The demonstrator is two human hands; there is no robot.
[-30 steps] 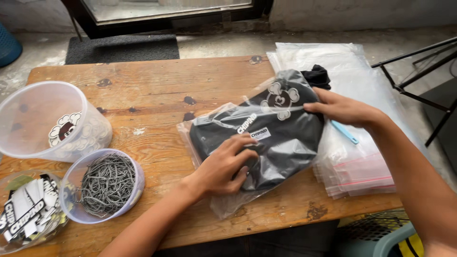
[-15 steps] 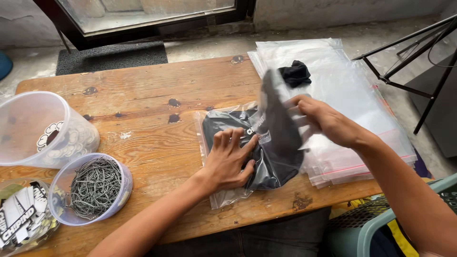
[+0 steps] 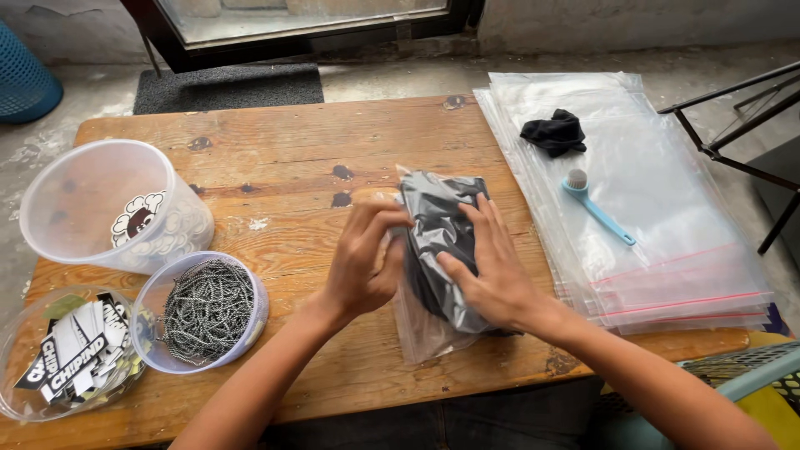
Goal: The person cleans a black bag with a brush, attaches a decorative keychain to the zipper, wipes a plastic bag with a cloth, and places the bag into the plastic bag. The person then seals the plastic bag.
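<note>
A clear plastic bag with a folded black garment (image 3: pixel 442 225) inside lies on the wooden table (image 3: pixel 283 142), folded into a narrow bundle. My left hand (image 3: pixel 362 262) grips the bag's left edge, thumb and fingers curled over it. Flat on the bundle's right side rests my right hand (image 3: pixel 492 271), fingers spread and pressing down. The bag's loose clear end sticks out toward the table's front edge.
A stack of clear zip bags (image 3: pixel 658 217) lies at the right, with a small black cloth (image 3: pixel 554 133) and a blue brush (image 3: pixel 596 208) on it. At the left stand a tub of stickers (image 3: pixel 117 208), a bowl of metal chains (image 3: pixel 204 312) and a tub of labels (image 3: pixel 67 354).
The bagged garment lay wide and flat; my right hand folded its right half over to the left. Now both hands press the narrow folded bundle.
</note>
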